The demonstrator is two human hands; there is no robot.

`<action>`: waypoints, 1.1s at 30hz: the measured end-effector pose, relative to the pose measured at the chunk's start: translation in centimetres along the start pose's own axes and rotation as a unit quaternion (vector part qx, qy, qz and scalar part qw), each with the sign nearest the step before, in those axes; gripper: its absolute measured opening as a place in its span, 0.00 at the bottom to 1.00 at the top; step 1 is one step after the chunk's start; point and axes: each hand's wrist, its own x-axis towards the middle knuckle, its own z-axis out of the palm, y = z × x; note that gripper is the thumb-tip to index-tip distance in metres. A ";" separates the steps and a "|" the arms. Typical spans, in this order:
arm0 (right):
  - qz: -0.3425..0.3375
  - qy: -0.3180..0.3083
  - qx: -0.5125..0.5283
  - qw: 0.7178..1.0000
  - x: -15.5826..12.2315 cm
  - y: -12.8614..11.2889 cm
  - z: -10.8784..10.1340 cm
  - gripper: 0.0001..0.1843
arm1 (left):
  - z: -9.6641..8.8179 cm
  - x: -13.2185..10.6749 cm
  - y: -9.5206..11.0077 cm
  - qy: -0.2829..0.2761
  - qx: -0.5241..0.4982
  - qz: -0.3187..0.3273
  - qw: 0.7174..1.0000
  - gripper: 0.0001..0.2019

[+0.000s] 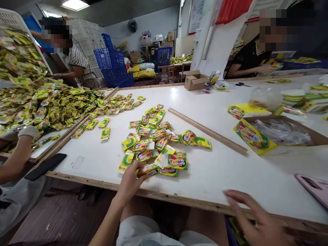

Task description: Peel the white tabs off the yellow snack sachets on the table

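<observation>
A loose pile of small yellow-green packets (146, 145) with red and white lettering lies on the white table in front of me. At the pile's near edge, my left hand (132, 179) has its thumb and fingers closed around one packet (148, 169), which lies against its neighbours. My right hand (256, 218) is over the front edge of the table at the right, blurred, its fingers apart and nothing in them. Below it, part of a blue container (230, 229) with more packets shows under the table edge.
A wooden strip (207, 130) lies right of the pile. Farther right are an open display box (256, 136) with clear plastic inside and a pink phone (312, 188). At left, a crate (38, 44) tips over a large packet heap (56, 106); a gloved co-worker's hand (28, 132) is beside it.
</observation>
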 end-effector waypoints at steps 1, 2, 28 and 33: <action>-0.035 -0.039 0.025 0.998 0.0 -1.8 2.3 0.11 | -0.3 0.0 1.2 -0.013 0.003 0.030 0.999 0.11; -0.055 -0.088 0.046 0.994 0.0 -3.4 4.5 0.10 | -0.5 0.0 2.4 -0.027 0.014 0.063 0.998 0.12; 0.032 -0.196 0.217 0.956 0.8 -1.8 12.9 0.12 | 8.0 -1.0 4.4 -0.073 -0.351 -0.004 0.934 0.12; 0.034 -0.186 0.193 0.963 1.8 -2.0 12.4 0.10 | 8.6 -1.0 4.5 -0.044 -0.372 -0.005 0.927 0.18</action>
